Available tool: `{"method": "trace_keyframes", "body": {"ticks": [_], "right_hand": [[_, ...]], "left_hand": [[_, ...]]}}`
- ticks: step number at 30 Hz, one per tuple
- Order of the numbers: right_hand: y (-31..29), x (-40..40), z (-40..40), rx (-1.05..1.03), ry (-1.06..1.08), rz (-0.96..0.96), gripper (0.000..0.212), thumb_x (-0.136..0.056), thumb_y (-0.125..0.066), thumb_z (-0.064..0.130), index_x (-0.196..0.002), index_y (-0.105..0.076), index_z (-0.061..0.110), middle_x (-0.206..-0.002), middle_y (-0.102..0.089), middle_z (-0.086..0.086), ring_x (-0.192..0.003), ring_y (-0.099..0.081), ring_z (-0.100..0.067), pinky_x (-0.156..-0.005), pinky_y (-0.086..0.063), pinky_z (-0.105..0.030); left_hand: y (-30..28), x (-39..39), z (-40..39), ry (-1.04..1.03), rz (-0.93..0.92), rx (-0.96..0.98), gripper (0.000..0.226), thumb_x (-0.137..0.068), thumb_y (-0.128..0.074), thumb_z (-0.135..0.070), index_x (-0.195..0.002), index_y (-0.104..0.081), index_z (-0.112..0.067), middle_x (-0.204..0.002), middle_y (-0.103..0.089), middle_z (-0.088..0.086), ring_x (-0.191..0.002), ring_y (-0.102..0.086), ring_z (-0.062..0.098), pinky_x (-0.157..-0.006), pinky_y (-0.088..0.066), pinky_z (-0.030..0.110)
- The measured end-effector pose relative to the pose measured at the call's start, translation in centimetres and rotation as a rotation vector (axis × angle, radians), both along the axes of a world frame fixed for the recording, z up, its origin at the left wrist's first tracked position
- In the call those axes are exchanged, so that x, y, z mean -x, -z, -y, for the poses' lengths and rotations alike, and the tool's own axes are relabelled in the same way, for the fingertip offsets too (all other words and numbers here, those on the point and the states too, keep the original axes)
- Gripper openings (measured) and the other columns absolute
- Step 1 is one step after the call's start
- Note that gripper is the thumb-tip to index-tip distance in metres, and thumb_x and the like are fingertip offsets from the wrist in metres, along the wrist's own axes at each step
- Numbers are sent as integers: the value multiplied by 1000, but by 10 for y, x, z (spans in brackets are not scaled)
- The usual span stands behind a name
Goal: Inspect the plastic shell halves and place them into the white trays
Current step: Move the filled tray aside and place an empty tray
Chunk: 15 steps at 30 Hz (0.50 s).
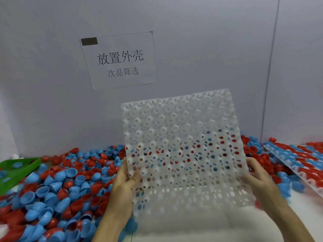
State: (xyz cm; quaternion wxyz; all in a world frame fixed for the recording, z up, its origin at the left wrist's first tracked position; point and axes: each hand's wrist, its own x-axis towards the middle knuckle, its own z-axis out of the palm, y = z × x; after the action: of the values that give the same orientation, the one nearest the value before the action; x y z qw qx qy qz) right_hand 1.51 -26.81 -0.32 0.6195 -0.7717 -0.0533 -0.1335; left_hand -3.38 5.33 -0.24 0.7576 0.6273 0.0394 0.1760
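Observation:
A white perforated tray [180, 123] with no shells in it is held up, tilted with its far edge raised, above the table. My left hand [125, 179] grips its left edge with the thumb on top. On the opposite side, my right hand [257, 173] grips the right edge. A large heap of red and blue plastic shell halves [57, 186] covers the table at left and shows through the tray's holes. A second white tray [297, 159], filled with red and blue shells, lies at the right.
A green bin [19, 170] sits at the far left among the shells. A grey partition wall with a paper sign [120, 62] stands right behind the table. White table surface [192, 227] shows below the tray.

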Motion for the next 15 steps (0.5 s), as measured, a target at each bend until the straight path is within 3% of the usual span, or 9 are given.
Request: {"method": "trace_keyframes", "body": {"ticks": [2, 4, 7, 9, 10, 12, 15], "right_hand": [[0, 2, 2, 77, -46, -70, 26, -96, -55, 14, -109, -63, 36, -95, -74, 16, -88, -71, -17, -76, -54, -40], [-4, 6, 0, 139, -10, -63, 12, -97, -56, 34, -94, -67, 31, -83, -73, 24, -81, -70, -15, -71, -49, -35], [-10, 10, -5, 121, -3, -74, 34, -87, -50, 56, -98, -71, 31, -90, -76, 14, -78, -72, -5, -70, -50, -32], [-12, 12, -9, 133, 19, -87, 22, -90, -51, 55, -101, -63, 41, -93, -72, 15, -79, -69, -2, -67, -49, -26], [-13, 12, -10, 150, 44, -89, 11, -94, -52, 51, -98, -60, 46, -93, -69, 20, -80, -66, 0, -65, -46, -23], [-12, 13, -8, 229, 71, -120, 18, -101, -50, 39, -88, -59, 48, -89, -64, 27, -82, -61, 3, -63, -43, -20], [-13, 17, -1, 378, 23, -324, 26, -103, -48, 32, -83, -64, 34, -89, -68, 11, -84, -62, -8, -68, -47, -28]], "left_hand": [[-6, 4, -2, 36, -27, -5, 46, -83, -64, -26, -127, -66, -39, -126, -71, -5, -117, -67, 19, -104, -48, 53], [-12, 8, -1, 60, -76, -59, 50, -80, -65, -42, -131, -63, -41, -129, -68, -12, -121, -63, 14, -108, -44, 52], [-18, 11, 3, 4, -197, -115, 56, -91, -60, -51, -144, -51, -36, -137, -59, -18, -129, -52, 10, -114, -36, 47], [-17, 10, 5, -47, -261, -178, 39, -102, -52, -42, -140, -53, -34, -134, -55, -17, -124, -52, 11, -106, -42, 41], [-17, 10, 6, -64, -288, -225, 26, -105, -49, -37, -128, -59, -35, -127, -58, -17, -115, -55, 8, -95, -46, 35], [-16, 10, 6, -72, -346, -311, 19, -106, -46, -29, -101, -62, -37, -110, -63, -17, -95, -57, 2, -74, -45, 27], [-18, 11, 3, -64, -444, -404, 18, -104, -46, -25, -101, -64, -26, -99, -69, -4, -91, -64, 14, -66, -46, 30]]}}
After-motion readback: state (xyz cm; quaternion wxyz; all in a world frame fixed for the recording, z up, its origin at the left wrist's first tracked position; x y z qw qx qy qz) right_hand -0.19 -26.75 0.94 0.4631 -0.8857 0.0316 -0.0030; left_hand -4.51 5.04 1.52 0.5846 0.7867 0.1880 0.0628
